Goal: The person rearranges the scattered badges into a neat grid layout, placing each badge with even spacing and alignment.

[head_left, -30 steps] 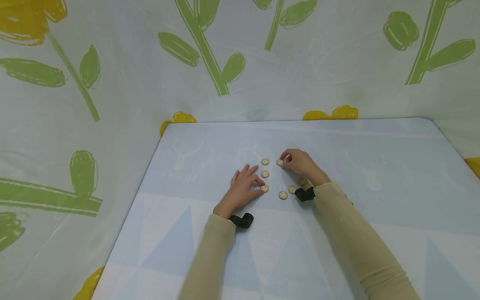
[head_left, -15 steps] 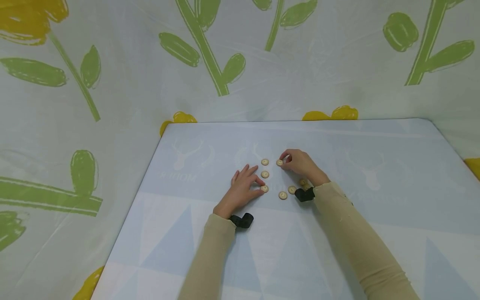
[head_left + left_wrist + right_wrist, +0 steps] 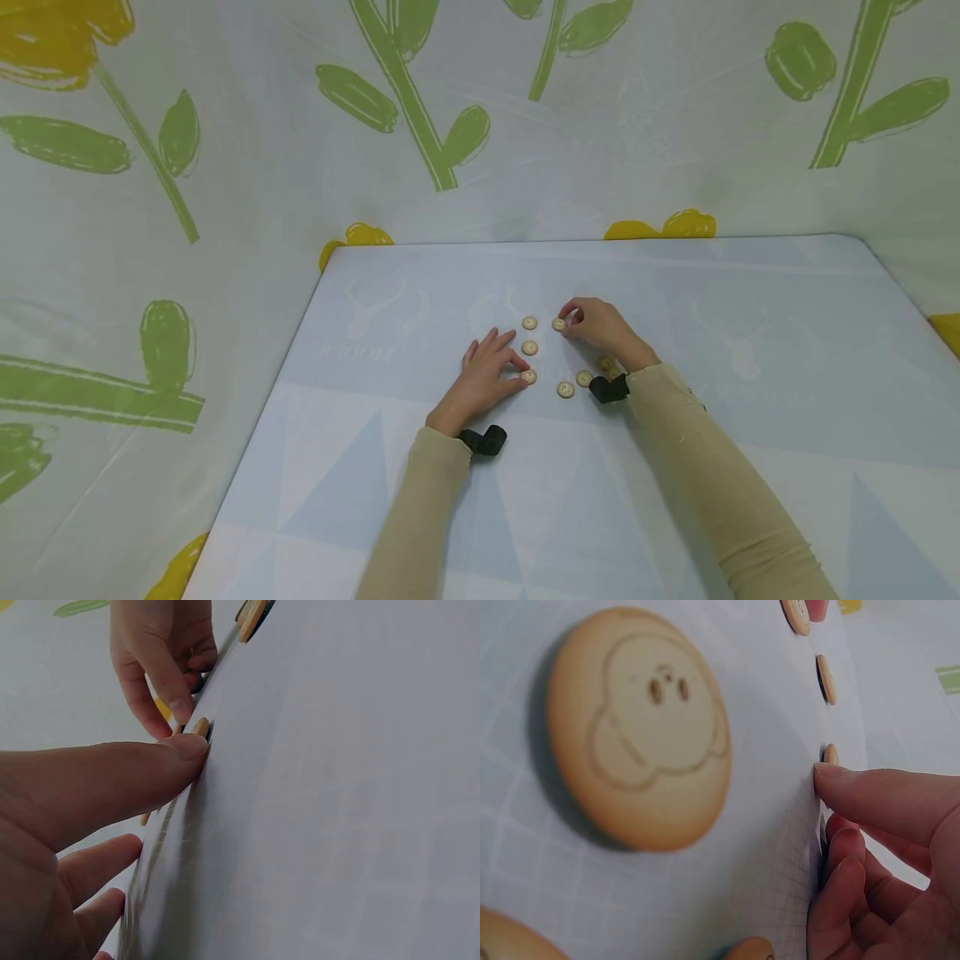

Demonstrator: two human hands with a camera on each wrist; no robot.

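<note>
Between the thumb and forefinger of my left hand (image 3: 483, 379) I pinch a round tan disc (image 3: 529, 377) by its edge, with the other fingers spread out. In the left wrist view the thumb (image 3: 165, 761) covers most of that disc (image 3: 201, 726). My right hand (image 3: 600, 323), farther back, pinches a second tan disc (image 3: 559, 324) between thumb and forefinger. The right wrist view shows that thumb (image 3: 877, 799) low at the table, the other fingers curled beneath. Up close, a similar biscuit-coloured disc (image 3: 641, 731) bears a cartoon animal face.
Two discs, a far one (image 3: 529, 322) and a nearer one (image 3: 530, 347), line up beyond the left hand's disc. Others lie right of it, one at the front (image 3: 566, 389), one beside the right wrist camera (image 3: 609, 388). All rest on the pale blue-and-white tabletop (image 3: 420, 517).
</note>
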